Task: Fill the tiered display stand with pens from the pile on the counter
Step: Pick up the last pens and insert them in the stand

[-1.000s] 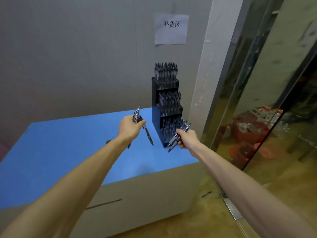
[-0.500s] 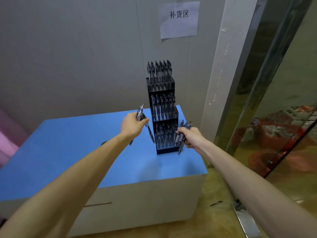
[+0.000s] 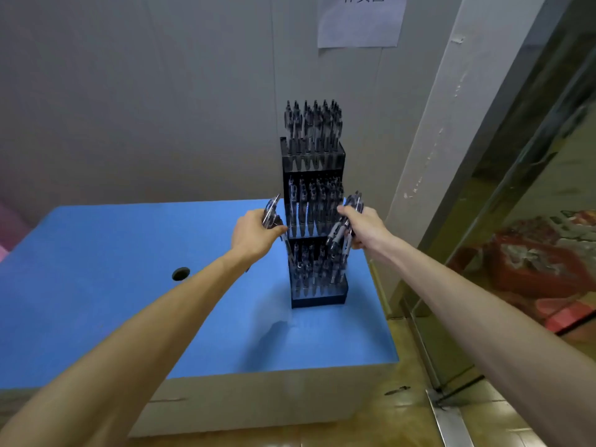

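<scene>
A black tiered display stand (image 3: 317,298) stands on the blue counter top (image 3: 135,304) near its right edge. Its three tiers hold many dark pens standing upright. My left hand (image 3: 254,235) grips a small bunch of pens (image 3: 272,212) just left of the stand's middle tier. My right hand (image 3: 362,225) grips a larger bunch of pens (image 3: 343,230) at the right front of the stand, tips pointing down toward the lowest tier. No loose pile of pens shows on the counter.
A round dark hole (image 3: 180,273) sits in the counter top left of my left arm. A paper sign (image 3: 359,21) hangs on the grey wall behind. A white pillar (image 3: 429,150) and a glass door (image 3: 532,195) close off the right side.
Both hands have risen with their pens and now flank the stand's middle tier. The view has drawn closer, so the stand looks larger and more central.
</scene>
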A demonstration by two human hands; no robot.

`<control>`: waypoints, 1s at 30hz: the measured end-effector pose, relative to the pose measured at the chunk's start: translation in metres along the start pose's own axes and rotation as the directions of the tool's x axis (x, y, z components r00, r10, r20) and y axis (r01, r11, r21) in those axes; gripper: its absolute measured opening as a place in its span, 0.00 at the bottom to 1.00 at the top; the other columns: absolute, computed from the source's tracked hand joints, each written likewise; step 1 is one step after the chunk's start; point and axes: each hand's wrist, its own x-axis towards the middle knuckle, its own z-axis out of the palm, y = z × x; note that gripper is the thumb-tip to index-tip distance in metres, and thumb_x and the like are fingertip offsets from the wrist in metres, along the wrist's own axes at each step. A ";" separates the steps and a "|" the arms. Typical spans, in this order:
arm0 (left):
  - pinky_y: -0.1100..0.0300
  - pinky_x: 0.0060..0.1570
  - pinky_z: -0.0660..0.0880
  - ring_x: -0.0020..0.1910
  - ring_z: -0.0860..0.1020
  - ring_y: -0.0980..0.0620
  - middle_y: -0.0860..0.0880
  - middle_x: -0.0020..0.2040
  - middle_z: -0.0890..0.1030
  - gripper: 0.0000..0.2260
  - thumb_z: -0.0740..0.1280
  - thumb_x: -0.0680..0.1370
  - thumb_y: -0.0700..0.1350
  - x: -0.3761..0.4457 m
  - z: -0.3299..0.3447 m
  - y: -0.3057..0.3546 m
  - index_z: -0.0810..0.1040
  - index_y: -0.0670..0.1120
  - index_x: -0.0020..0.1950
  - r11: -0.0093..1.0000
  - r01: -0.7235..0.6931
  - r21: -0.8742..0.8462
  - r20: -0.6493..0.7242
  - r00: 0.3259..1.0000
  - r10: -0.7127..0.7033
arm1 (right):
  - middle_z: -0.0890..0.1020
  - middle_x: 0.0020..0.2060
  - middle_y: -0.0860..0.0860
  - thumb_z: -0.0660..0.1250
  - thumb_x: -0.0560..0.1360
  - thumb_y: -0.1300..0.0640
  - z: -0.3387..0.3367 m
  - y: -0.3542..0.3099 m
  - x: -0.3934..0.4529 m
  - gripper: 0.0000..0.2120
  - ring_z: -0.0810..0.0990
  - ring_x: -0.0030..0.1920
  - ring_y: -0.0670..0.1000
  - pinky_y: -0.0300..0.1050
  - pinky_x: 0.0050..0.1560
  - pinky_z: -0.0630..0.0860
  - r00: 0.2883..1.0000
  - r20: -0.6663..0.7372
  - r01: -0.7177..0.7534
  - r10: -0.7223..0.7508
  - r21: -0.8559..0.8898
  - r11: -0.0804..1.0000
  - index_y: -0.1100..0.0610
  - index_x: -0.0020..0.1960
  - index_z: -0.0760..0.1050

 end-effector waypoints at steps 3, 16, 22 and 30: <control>0.54 0.36 0.73 0.34 0.75 0.48 0.50 0.34 0.79 0.10 0.75 0.76 0.50 0.008 0.009 -0.012 0.79 0.47 0.41 1.000 0.008 0.008 0.020 1.000 -0.008 | 0.61 0.23 0.45 0.62 0.84 0.52 0.011 0.007 0.018 0.19 0.59 0.26 0.49 0.41 0.28 0.58 0.986 0.071 0.159 -0.151 -0.127 0.979 0.51 0.37 0.58; 0.53 0.36 0.73 0.36 0.76 0.50 0.54 0.35 0.81 0.09 0.75 0.74 0.55 0.010 0.037 -0.025 0.80 0.52 0.43 0.984 -0.119 0.135 -0.004 0.993 0.121 | 0.83 0.32 0.48 0.75 0.74 0.47 0.030 0.031 0.043 0.10 0.81 0.35 0.49 0.44 0.38 0.77 0.909 0.189 0.417 -0.373 -0.383 0.824 0.51 0.42 0.78; 0.55 0.32 0.66 0.31 0.69 0.50 0.47 0.31 0.76 0.09 0.76 0.75 0.55 0.002 0.048 -0.032 0.79 0.52 0.44 0.975 -0.093 0.203 0.016 0.996 0.092 | 0.83 0.36 0.57 0.68 0.81 0.51 0.030 0.041 0.048 0.12 0.79 0.34 0.54 0.46 0.37 0.76 0.915 0.236 0.394 -0.326 -0.360 0.846 0.58 0.45 0.76; 0.56 0.30 0.64 0.29 0.71 0.51 0.53 0.28 0.74 0.13 0.76 0.75 0.56 0.007 0.037 -0.033 0.78 0.48 0.42 0.939 -0.179 0.293 0.094 0.983 0.158 | 0.73 0.32 0.50 0.66 0.81 0.52 0.029 0.045 0.048 0.12 0.69 0.30 0.49 0.42 0.30 0.66 0.892 0.283 0.448 -0.352 -0.456 0.769 0.60 0.51 0.68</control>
